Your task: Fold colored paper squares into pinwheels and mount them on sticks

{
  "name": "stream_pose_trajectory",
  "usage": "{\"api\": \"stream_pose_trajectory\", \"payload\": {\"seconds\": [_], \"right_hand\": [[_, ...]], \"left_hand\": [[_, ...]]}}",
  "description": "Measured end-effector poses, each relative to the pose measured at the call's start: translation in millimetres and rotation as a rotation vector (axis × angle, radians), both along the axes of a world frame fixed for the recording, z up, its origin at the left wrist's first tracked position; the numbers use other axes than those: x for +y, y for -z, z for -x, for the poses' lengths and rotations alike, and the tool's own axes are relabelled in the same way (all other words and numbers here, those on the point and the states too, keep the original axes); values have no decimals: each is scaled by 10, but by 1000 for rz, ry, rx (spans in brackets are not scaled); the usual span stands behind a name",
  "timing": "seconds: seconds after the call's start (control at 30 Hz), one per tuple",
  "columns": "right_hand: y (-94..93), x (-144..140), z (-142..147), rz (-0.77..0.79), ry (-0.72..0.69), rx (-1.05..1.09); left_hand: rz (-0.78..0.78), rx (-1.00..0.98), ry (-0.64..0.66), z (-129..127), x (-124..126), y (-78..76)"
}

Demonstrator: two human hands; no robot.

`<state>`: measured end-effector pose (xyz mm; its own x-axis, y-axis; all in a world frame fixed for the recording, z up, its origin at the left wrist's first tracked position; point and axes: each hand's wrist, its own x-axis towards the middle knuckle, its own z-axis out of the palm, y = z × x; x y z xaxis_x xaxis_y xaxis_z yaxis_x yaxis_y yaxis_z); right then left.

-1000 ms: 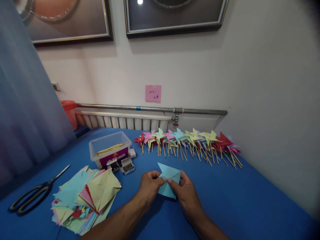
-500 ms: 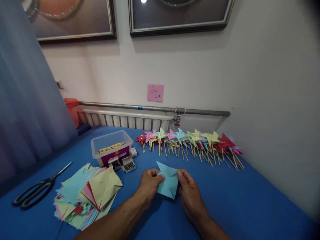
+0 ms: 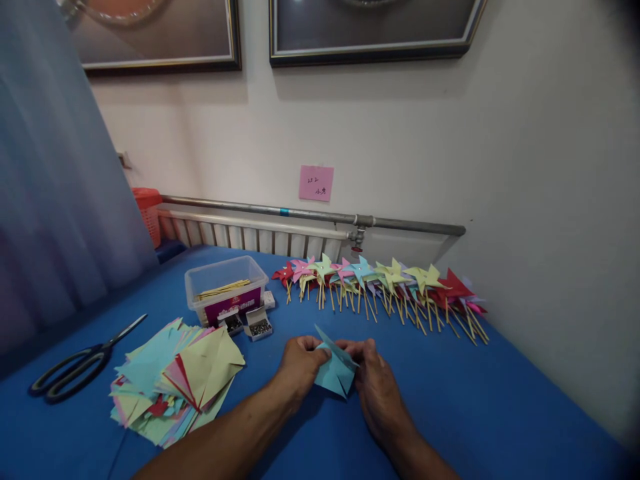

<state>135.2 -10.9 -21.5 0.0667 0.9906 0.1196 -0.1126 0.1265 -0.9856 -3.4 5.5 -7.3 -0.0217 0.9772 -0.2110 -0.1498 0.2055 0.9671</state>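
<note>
Both the left hand and right hand pinch a light-blue folded paper square just above the blue table, near the row of finished pinwheels.

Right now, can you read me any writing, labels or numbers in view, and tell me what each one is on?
Pink sticky note on the wall: handwritten marks, too small and blurred to read.
Purple label on the clear plastic box: pale print, too blurred to read.
Two small boxes in front of the plastic box: no legible print.
Blue paper held in the left hand and right hand: no writing visible.
</note>
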Motion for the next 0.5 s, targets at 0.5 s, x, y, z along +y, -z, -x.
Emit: {"api": "stream_pose_trajectory", "payload": {"seconds": [0.5], "right_hand": [[49, 54, -27, 57, -22, -59]], "left_hand": [[59, -30, 19, 3, -16, -48]]}}
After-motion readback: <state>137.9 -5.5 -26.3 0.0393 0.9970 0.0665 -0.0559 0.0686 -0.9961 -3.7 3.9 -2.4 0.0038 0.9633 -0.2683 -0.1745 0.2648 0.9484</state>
